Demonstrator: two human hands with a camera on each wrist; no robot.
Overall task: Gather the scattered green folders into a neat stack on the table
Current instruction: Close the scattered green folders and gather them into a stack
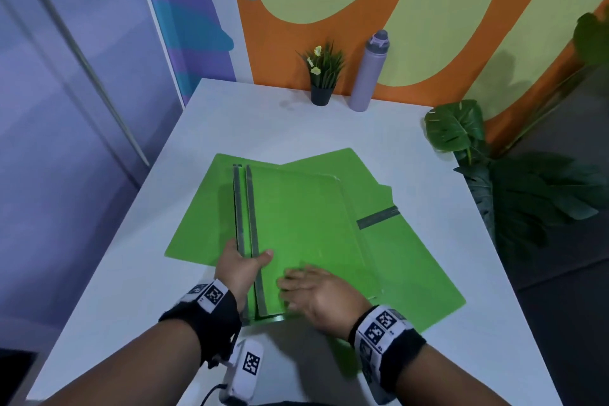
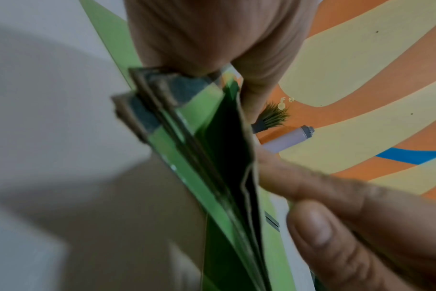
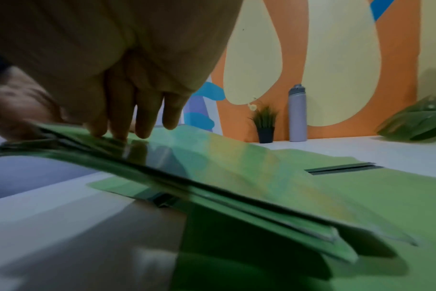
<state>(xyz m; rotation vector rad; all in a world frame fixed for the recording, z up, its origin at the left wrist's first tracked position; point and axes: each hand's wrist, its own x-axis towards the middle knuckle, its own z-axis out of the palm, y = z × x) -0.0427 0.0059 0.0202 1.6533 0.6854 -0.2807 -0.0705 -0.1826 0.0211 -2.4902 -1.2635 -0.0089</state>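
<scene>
The green folders lie overlapped and fanned near the middle of the white table, the top ones raised at their near edge. The left hand grips their grey spine strips, thumb on top. The right hand rests flat, fingers straight, on the top cover. A purple bottle and potted plant stand at the far edge.

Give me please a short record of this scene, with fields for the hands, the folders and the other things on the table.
left hand: grips the spine edge of the held folders
right hand: fingers flat on top of them
held folders: lifted at the near edge
loose folders: flat on the white table, spread underneath
background: potted plant, purple bottle by the wall
</scene>
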